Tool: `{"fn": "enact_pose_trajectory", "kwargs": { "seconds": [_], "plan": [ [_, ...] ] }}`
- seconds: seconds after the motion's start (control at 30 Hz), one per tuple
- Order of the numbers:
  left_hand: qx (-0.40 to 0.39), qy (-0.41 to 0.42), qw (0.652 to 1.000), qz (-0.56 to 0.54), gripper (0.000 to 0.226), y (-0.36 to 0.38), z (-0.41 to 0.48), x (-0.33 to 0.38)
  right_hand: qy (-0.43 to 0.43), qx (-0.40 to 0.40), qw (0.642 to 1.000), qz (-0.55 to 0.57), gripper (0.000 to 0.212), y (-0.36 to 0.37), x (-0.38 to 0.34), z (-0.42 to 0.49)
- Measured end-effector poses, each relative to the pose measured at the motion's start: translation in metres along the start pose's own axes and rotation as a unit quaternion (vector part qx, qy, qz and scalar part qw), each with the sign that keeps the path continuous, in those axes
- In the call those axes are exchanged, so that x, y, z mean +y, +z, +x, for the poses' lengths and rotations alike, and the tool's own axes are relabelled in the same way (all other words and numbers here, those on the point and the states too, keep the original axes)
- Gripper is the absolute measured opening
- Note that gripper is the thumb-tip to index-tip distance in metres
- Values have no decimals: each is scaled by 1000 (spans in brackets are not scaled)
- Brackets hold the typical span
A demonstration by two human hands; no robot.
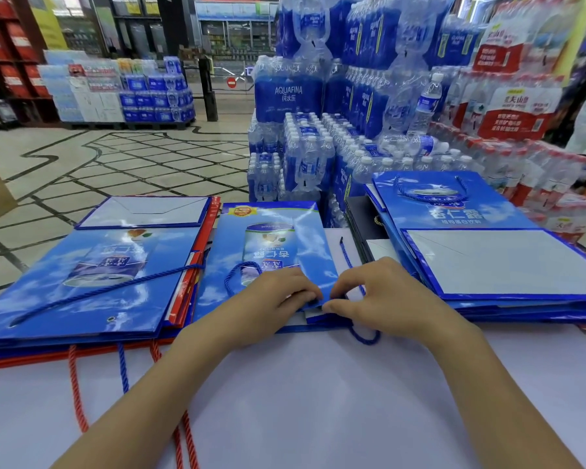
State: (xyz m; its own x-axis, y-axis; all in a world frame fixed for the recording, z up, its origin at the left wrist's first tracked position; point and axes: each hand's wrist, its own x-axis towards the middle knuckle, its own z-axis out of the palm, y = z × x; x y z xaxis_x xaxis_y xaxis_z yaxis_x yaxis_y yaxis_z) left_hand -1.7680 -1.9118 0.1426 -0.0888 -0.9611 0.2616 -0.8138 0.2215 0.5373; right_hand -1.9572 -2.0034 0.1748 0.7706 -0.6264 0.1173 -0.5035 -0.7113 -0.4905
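Supermarket water displays rise behind a white bench [318, 401] where a person works on a folded blue gift bag [271, 238], which lies flat at the bench's middle. Both forearms reach forward and converge on the bag's near edge. The left hand [271, 299], knuckles up and fingers curled, pinches that edge; the right hand [383, 296] pinches it just beside, thumb underneath. A blue cord handle [237, 272] loops on the bag just left of the left hand. Left of the bag lies a pile of flat blue and red bags [82, 282], its red cords [77, 394] trailing toward the viewer; right of it lies another blue pile [487, 258]. Beyond the bag stand shrink-wrapped Aquafina packs [288, 93] of bottles, with red-labelled water packs [518, 106] further right.
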Motion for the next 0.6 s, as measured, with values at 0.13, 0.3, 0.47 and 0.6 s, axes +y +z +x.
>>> {"fn": "enact_pose_trajectory", "kwargs": {
  "seconds": [0.13, 0.3, 0.47, 0.6],
  "plan": [
    [49, -32, 998, -31, 21, -6, -2, 4, -21, 65, 997, 17, 19, 2, 5, 4],
    [40, -27, 999, -7, 27, -5, -3, 0, -57, 114, 992, 11, 21, 7, 7, 7],
    [43, -1, 999, 0, 30, -3, -2, -5, -89, 211, 971, -64, 18, 13, 0, 8],
    [49, -16, 999, 1, 34, 1, 1, -9, -24, 186, 977, -100, 26, 17, -8, 3]
  ]
}}
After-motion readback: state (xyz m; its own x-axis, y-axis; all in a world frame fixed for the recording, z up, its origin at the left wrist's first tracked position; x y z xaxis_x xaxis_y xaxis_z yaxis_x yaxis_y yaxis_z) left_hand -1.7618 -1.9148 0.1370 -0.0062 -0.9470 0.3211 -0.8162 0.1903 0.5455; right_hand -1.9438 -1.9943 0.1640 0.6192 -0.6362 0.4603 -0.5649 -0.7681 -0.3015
